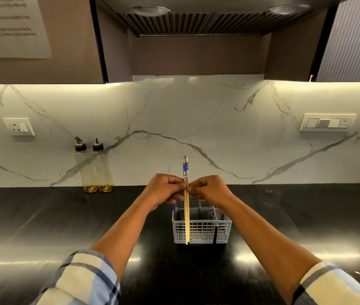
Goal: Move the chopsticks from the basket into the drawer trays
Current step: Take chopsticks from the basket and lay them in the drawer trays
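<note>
A pair of wooden chopsticks with blue-and-white patterned tops stands upright in front of me, held together above a grey plastic cutlery basket on the black counter. My left hand pinches them from the left and my right hand from the right, at about the upper third. Their pale tips hang in front of the basket's front wall. The basket has several compartments; a dark piece shows in its right side. No drawer or tray is in view.
Two oil bottles stand at the back left against the marble backsplash. Wall sockets sit at the left and right. A range hood hangs overhead. The glossy black counter spreads to both sides.
</note>
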`<state>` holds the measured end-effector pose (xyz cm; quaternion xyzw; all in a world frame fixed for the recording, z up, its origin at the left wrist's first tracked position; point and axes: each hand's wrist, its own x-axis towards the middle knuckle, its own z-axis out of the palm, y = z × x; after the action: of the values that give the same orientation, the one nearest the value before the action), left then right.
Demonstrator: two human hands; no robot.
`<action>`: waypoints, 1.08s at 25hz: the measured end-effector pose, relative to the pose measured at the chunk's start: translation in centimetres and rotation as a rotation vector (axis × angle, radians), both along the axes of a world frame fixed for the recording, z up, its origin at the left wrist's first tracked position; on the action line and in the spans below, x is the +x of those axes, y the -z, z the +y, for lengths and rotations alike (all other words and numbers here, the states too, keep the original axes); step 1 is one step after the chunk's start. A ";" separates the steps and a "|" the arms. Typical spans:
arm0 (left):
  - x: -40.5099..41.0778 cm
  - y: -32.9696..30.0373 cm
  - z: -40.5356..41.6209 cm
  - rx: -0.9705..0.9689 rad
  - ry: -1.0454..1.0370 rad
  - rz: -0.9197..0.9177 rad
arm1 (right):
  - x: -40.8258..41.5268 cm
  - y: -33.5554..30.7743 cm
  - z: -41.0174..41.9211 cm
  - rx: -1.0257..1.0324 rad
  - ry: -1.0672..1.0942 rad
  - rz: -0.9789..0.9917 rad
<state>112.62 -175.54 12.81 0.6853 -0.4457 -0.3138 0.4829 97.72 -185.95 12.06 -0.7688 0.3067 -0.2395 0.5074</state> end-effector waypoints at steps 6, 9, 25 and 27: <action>-1.1 0.9 0.7 0.015 0.002 0.032 | -1.1 0.9 0.2 0.013 -0.020 0.030; -1.4 2.1 2.1 0.028 0.008 0.028 | -2.0 2.0 0.8 0.084 -0.009 0.050; -6.7 26.6 18.5 0.569 -0.043 0.261 | -15.7 26.5 12.7 0.563 0.260 0.520; -8.0 29.3 19.4 0.658 -0.069 0.263 | -16.5 28.9 14.2 0.575 0.294 0.614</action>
<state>104.61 -156.11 -16.54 0.7725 -0.2314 -0.5097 0.2998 81.21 -171.73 -16.85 -0.5802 0.6033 0.0252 0.5466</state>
